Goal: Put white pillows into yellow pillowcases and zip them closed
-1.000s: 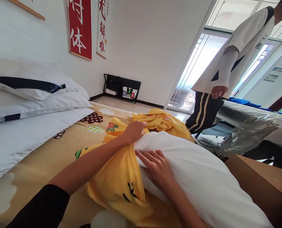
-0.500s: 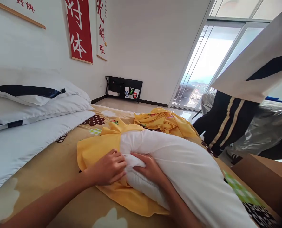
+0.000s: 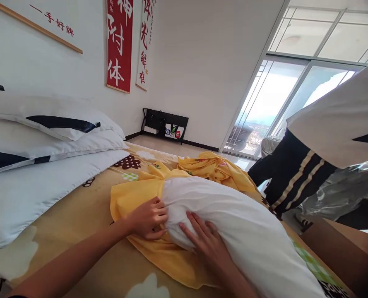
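Note:
A white pillow [image 3: 246,215] lies across the bed, its far-left end inside a yellow pillowcase [image 3: 131,194]. My left hand [image 3: 149,217] has its fingers curled closed on the edge of the pillowcase, where the cloth meets the pillow. Just to the right, my right hand [image 3: 204,238] rests on the pillow with fingers stretched out over its surface. Part of the yellow cloth spreads flat under the pillow towards me. Beyond the pillow sits a crumpled yellow cloth [image 3: 215,167] with a small printed pattern.
White pillows [image 3: 78,147] with dark bands are stacked at the left on the patterned bed sheet [image 3: 72,223]. A person in striped dark trousers [image 3: 295,174] stands at the right. Near them are a cardboard box [image 3: 342,248] and clear plastic wrapping [image 3: 329,198]. A black rack [image 3: 159,120] stands by the wall.
My right hand has gone from pinching into a fold of the pillow to lying flat on it with fingers spread. My left hand keeps its hold. The view has shifted slightly.

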Action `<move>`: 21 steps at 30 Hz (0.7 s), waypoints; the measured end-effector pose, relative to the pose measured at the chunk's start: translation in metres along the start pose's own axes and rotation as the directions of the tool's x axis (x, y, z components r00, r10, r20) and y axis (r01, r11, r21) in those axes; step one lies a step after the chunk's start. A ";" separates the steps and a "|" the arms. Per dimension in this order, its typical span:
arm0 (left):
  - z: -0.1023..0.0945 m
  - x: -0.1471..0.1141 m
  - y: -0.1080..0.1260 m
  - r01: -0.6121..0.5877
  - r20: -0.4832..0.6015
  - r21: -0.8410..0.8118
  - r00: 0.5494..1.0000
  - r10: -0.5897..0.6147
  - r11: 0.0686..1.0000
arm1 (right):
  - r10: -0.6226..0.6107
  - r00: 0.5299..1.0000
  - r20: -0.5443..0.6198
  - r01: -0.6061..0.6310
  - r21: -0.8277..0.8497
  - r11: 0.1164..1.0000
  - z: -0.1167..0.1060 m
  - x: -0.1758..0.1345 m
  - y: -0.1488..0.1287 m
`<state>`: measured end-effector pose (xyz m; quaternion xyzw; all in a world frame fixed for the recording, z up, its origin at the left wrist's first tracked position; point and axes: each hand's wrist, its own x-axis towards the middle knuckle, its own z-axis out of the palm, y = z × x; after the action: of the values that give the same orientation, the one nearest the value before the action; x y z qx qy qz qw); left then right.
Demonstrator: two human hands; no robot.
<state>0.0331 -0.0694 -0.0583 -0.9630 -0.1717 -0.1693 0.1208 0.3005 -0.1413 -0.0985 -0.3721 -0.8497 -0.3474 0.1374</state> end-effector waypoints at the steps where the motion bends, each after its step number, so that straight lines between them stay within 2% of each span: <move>1: 0.000 0.001 0.000 -0.004 0.005 0.025 1.000 0.004 1.000 | -0.020 1.000 0.020 0.019 0.023 1.000 0.004 0.008 0.009; 5: -0.003 0.006 0.001 0.060 0.076 0.147 0.995 -0.072 0.987 | -0.071 0.992 0.101 0.064 0.066 0.996 0.006 0.057 0.039; 8: -0.005 0.012 0.009 0.092 0.131 0.183 0.984 -0.117 0.979 | -0.026 0.979 0.202 0.002 0.118 0.993 -0.003 0.093 0.054; 11: -0.002 0.027 0.023 0.124 0.121 0.155 0.982 -0.144 0.980 | 0.013 0.962 0.272 -0.061 0.170 0.984 -0.010 0.118 0.063; 15: 0.005 0.063 0.047 0.098 0.058 0.067 0.993 -0.101 0.993 | 0.026 0.946 0.322 -0.112 0.251 0.961 -0.012 0.141 0.067; 18: 0.002 0.089 0.059 0.084 0.055 -0.025 0.995 -0.083 0.996 | 0.032 0.924 0.380 -0.173 0.341 0.924 -0.005 0.153 0.069; 21: -0.008 0.090 0.054 0.131 0.093 -0.070 0.988 -0.124 0.989 | -0.012 0.876 0.483 -0.226 0.432 0.873 0.009 0.147 0.062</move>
<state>0.1302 -0.0954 -0.0273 -0.9604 -0.2317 -0.1406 0.0652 0.2454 -0.0260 -0.0025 -0.4478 -0.8933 -0.0188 0.0338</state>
